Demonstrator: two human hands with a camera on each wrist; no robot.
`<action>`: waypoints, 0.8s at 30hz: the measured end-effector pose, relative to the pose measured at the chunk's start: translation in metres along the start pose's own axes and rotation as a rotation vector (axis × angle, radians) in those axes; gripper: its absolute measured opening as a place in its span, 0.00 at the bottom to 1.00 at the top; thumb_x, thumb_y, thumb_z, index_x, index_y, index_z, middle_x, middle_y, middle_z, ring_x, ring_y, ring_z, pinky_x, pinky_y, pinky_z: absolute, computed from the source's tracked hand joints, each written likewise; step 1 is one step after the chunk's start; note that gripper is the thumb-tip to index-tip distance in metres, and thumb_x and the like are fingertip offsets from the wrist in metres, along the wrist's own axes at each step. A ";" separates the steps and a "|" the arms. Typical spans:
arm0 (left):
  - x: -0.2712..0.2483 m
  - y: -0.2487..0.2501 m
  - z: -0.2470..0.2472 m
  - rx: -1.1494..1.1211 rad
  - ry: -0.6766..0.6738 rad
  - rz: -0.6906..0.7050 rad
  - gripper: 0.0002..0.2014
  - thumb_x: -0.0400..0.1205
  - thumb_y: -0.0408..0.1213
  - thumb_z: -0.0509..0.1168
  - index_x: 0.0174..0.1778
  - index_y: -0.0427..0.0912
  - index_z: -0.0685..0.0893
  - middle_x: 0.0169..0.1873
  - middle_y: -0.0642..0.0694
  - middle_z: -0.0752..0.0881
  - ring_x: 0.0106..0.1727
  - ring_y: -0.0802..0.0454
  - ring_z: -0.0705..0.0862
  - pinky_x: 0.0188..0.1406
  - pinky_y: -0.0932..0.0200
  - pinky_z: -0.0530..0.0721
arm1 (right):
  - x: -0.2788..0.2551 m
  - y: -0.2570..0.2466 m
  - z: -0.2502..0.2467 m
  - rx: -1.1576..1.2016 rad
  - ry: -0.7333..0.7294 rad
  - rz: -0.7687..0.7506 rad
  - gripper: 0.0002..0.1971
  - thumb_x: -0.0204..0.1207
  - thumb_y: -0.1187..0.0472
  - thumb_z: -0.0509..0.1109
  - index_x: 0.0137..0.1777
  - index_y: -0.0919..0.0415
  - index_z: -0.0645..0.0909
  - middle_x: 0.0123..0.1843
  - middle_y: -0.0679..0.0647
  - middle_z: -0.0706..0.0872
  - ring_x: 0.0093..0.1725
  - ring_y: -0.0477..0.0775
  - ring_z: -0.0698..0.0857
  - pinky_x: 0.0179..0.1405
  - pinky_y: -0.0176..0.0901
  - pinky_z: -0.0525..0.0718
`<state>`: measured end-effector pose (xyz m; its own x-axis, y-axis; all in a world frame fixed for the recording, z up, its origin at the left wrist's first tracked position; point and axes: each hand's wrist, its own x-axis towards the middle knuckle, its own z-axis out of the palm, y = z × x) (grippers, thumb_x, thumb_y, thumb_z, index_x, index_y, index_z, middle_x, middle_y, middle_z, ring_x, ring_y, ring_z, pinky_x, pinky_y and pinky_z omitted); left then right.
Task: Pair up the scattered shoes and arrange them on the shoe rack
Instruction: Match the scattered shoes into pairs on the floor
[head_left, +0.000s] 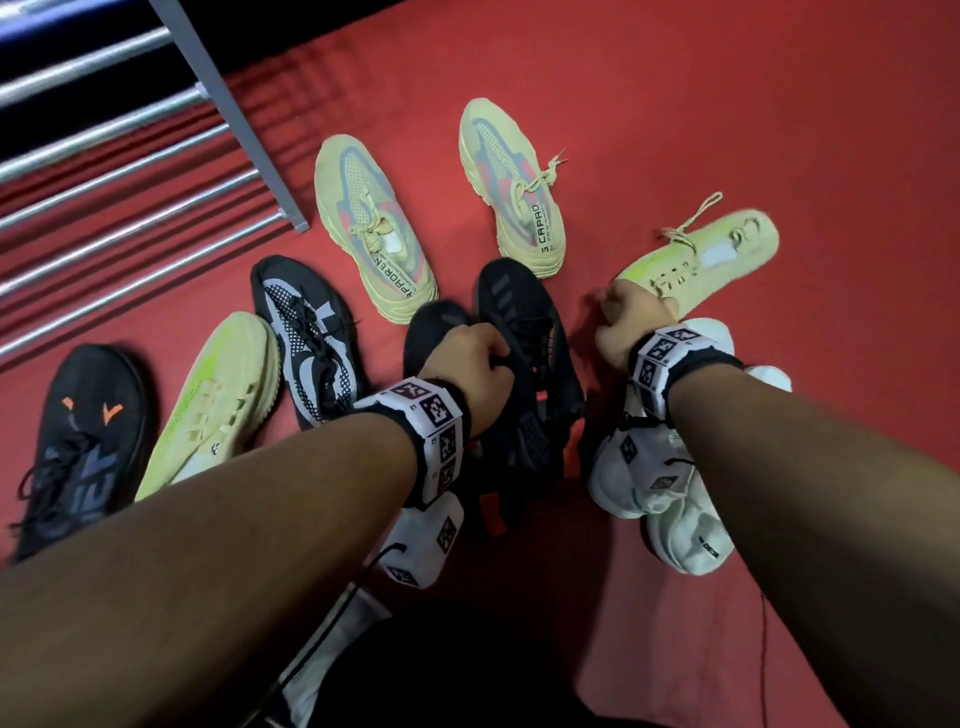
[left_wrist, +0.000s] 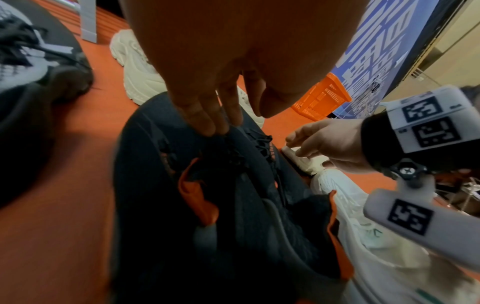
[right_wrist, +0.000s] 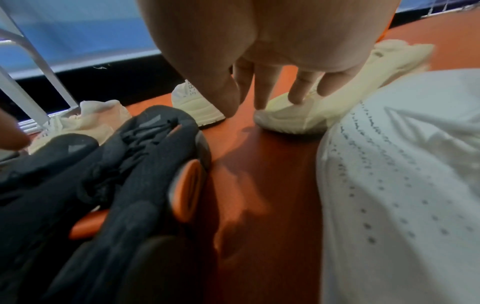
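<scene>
Two black shoes with orange trim (head_left: 530, 322) lie side by side on the red floor. My left hand (head_left: 483, 353) grips them at their collars, fingers (left_wrist: 207, 123) curled into the laces. My right hand (head_left: 623, 317) reaches over the toe of a pale yellow-green shoe (head_left: 711, 254). In the right wrist view its straight fingers (right_wrist: 298, 92) touch that toe (right_wrist: 291, 119), with the thumb apart on the left. The matching pale yellow-green shoe (head_left: 218, 400) lies far left. The metal shoe rack (head_left: 130, 156) stands at the upper left.
Two cream chunky sneakers (head_left: 374, 223) (head_left: 514, 187) sit ahead. A black-and-white knit shoe (head_left: 306, 338) and a black shoe with orange marks (head_left: 78, 441) lie left. White shoes (head_left: 670, 493) are under my right wrist. An orange basket (left_wrist: 322, 98) stands further off.
</scene>
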<state>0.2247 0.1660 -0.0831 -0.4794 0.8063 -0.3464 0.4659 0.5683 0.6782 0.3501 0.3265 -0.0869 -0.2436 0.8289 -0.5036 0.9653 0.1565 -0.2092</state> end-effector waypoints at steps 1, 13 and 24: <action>-0.001 -0.002 0.000 0.002 0.000 -0.003 0.12 0.75 0.32 0.62 0.53 0.44 0.84 0.55 0.46 0.83 0.55 0.49 0.82 0.49 0.62 0.74 | 0.002 0.000 0.003 -0.031 -0.004 -0.037 0.20 0.59 0.53 0.59 0.51 0.31 0.71 0.61 0.58 0.77 0.60 0.68 0.72 0.66 0.57 0.75; 0.000 -0.037 -0.029 0.052 0.042 -0.156 0.09 0.75 0.34 0.62 0.48 0.49 0.83 0.55 0.45 0.83 0.53 0.46 0.82 0.47 0.63 0.73 | -0.006 -0.018 0.020 -0.444 0.042 0.031 0.29 0.74 0.59 0.67 0.76 0.52 0.67 0.82 0.59 0.60 0.72 0.71 0.65 0.69 0.66 0.66; -0.008 -0.039 -0.042 0.043 0.052 -0.134 0.06 0.76 0.35 0.63 0.46 0.50 0.80 0.55 0.44 0.81 0.48 0.49 0.79 0.45 0.63 0.72 | -0.027 -0.065 0.002 -0.230 0.281 -0.426 0.23 0.73 0.69 0.61 0.66 0.53 0.83 0.57 0.61 0.80 0.59 0.67 0.75 0.53 0.49 0.74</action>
<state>0.1793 0.1311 -0.0796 -0.5769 0.7138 -0.3971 0.4262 0.6778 0.5992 0.2938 0.2926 -0.0616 -0.6124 0.7731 -0.1653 0.7905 0.5959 -0.1415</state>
